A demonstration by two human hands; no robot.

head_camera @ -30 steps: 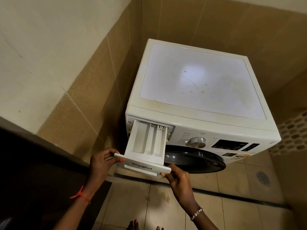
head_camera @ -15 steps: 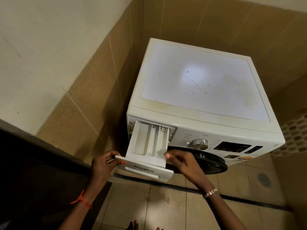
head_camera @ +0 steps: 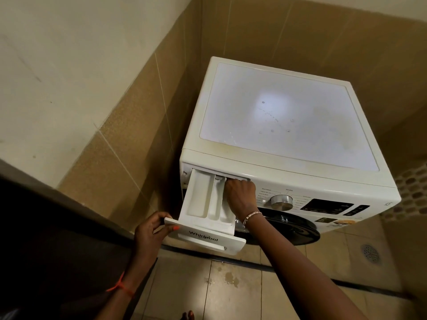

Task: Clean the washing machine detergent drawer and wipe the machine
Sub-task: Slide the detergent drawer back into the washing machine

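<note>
Drawer (head_camera: 200,197) pulled out of the machine (head_camera: 288,116), at the 9 o'clock end of its control face. A second ago my right hand (head_camera: 241,195) was pinching the 3 o'clock corner of the drawer front. It has since gone over the compartments to the back of the right one, up at 12 o'clock against the slot. Its fingers are curled downward with the tips hidden, so I cannot tell whether they press or hold anything. My left hand (head_camera: 150,229) still grips the 9 o'clock end of the front, thumb on top. I judge this a reach for the release catch: the drawer is about to come free and cleaning has not begun. Its long axis runs roughly 12 to 6 o'clock, with the branded front pointing to 6, toward me.
</note>
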